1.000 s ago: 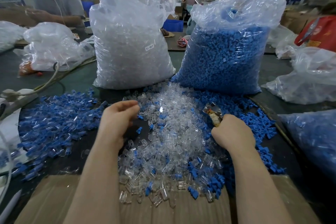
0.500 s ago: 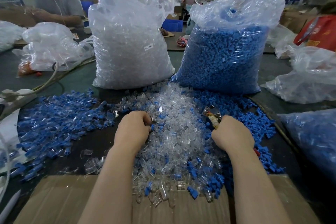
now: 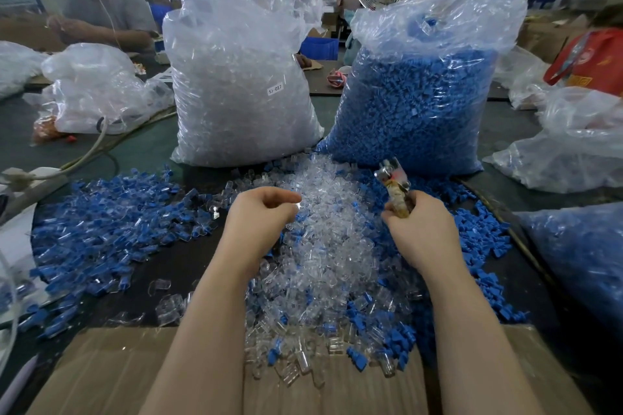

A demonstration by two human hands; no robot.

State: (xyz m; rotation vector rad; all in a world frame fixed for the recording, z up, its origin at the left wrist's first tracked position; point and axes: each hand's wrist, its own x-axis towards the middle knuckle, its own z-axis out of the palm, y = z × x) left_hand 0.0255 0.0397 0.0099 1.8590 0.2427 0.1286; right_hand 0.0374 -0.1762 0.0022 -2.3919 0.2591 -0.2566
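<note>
Shifted right since a second ago, the left hand (image 3: 259, 222) hovers over the clear caps (image 3: 323, 246) heaped mid-worktop (image 3: 151, 152), fingers curled; whether they pinch one cannot be told. The right hand (image 3: 421, 232) grips a tool (image 3: 392, 178) upright, seemingly ready for a cap.

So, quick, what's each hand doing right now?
Left hand: curled over the clear plastic pieces; holding one or not, cannot tell.
Right hand: grips a small taped metal tool.

The person's left hand (image 3: 259, 224) and right hand (image 3: 421, 234) are bare. The left arm (image 3: 202, 330) and right arm (image 3: 472, 330) are bare too, as far as they show, and look smooth.
</note>
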